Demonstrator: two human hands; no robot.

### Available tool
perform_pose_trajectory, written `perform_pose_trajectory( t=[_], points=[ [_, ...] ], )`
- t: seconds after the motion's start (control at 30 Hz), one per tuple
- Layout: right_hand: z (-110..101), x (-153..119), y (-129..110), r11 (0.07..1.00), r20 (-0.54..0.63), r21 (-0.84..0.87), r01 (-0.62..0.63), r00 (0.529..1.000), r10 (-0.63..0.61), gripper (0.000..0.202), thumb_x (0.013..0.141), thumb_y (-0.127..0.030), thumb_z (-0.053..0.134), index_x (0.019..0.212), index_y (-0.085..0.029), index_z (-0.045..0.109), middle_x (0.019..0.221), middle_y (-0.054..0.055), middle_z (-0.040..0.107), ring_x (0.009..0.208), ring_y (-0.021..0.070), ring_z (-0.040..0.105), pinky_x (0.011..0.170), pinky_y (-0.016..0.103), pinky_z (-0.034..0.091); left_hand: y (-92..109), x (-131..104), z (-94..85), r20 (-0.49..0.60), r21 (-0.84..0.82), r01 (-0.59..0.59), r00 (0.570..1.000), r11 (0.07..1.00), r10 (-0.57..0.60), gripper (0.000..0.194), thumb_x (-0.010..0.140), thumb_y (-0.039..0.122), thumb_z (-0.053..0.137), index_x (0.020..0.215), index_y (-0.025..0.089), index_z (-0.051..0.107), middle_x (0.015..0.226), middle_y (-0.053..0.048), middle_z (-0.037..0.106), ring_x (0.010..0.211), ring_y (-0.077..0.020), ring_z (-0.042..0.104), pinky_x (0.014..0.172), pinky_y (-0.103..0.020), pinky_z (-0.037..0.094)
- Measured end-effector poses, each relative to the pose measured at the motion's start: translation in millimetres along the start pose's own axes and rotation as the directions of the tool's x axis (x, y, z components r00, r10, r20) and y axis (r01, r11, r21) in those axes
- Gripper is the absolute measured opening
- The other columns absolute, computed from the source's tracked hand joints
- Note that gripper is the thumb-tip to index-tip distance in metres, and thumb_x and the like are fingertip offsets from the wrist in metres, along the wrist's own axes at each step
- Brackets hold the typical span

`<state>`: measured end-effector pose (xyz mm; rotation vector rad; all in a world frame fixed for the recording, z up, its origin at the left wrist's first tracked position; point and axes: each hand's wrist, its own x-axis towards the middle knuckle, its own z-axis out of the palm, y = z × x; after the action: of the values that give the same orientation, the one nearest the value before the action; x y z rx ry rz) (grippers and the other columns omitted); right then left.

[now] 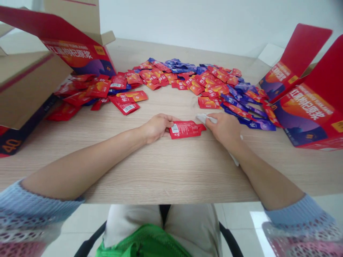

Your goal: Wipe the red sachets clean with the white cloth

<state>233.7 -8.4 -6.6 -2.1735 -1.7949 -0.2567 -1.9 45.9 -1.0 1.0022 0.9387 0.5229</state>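
Note:
Near the middle of the wooden table, my left hand (158,127) pinches the left end of a red pouch (187,129), whose barcode and printed text face up. The pouch's narrow spout end points right, toward my right hand (225,128). Bunched in the fingers of my right hand is a white cloth or tissue (203,117), close to the spout. More of the white material shows beneath the right wrist. Beyond both hands, red and blue pouches (211,84) lie heaped in an arc.
Open red and purple boxes stand at the left (80,57) and at the right (311,110). Another open carton (29,92) is at the near left. Loose pouches (88,89) lie beside the left boxes. The table's front edge (171,202) runs above the person's lap.

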Motion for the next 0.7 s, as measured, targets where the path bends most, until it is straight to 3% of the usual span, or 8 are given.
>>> perform_pose_trajectory(
  t=[0.1,0.2,0.43,0.6,0.7],
  points=[
    [-4,-1,4,0.998,-0.08,0.049,0.025,0.997,-0.021,0.04,0.09,-0.045,0.05,0.112,-0.023,0.074,0.095,0.011,0.075,0.083,0.0289,0.067,0.066,0.035,0.046,0,-1,-1.4,0.015,-0.028,0.017,1.0,0.999,-0.017,0.034,0.084,-0.001,0.043,0.102,0.003,0.071,0.079,-0.014,0.073,0.061,-0.0158,0.067,0.06,-0.025,0.055],
    [-8,-7,-4,0.989,-0.149,0.106,0.104,0.985,-0.087,0.042,0.094,-0.043,0.045,0.117,-0.019,0.072,0.105,0.012,0.073,0.092,0.0281,0.065,0.073,0.035,0.046,0,-1,0.8,-0.037,-0.06,-0.003,0.999,0.998,0.0,0.036,0.084,-0.001,0.04,0.104,0.002,0.07,0.078,-0.014,0.073,0.059,-0.0162,0.066,0.06,-0.026,0.056],
    [6,-25,-52,0.939,-0.051,0.108,0.327,0.945,-0.323,0.036,0.095,-0.04,0.046,0.118,-0.027,0.07,0.097,0.006,0.071,0.081,0.0203,0.064,0.06,0.029,0.037,2,-3,8.6,-0.116,-0.095,-0.004,0.993,0.995,-0.007,0.036,0.085,0.0,0.037,0.105,0.002,0.067,0.073,-0.012,0.07,0.057,-0.0167,0.064,0.057,-0.028,0.055],
    [6,-22,-56,0.802,-0.036,0.211,0.558,0.825,-0.564,0.033,0.093,-0.035,0.051,0.12,-0.03,0.069,0.099,0.004,0.069,0.086,0.0178,0.062,0.061,0.027,0.037,7,-7,12.7,-0.095,-0.155,0.007,0.995,0.988,-0.022,0.044,0.096,0.031,0.032,0.101,0.004,0.067,0.067,-0.01,0.066,0.053,-0.0187,0.06,0.048,-0.028,0.05],
    [2,-23,-53,0.709,-0.02,0.26,0.655,0.738,-0.674,0.034,0.091,-0.03,0.053,0.121,-0.033,0.069,0.095,0.002,0.068,0.081,0.0157,0.06,0.061,0.027,0.036,6,-5,13.5,-0.124,-0.151,-0.003,0.992,0.989,-0.016,0.047,0.095,0.038,0.034,0.094,0.005,0.068,0.065,-0.01,0.065,0.052,-0.0181,0.058,0.046,-0.026,0.045]
  ],
)
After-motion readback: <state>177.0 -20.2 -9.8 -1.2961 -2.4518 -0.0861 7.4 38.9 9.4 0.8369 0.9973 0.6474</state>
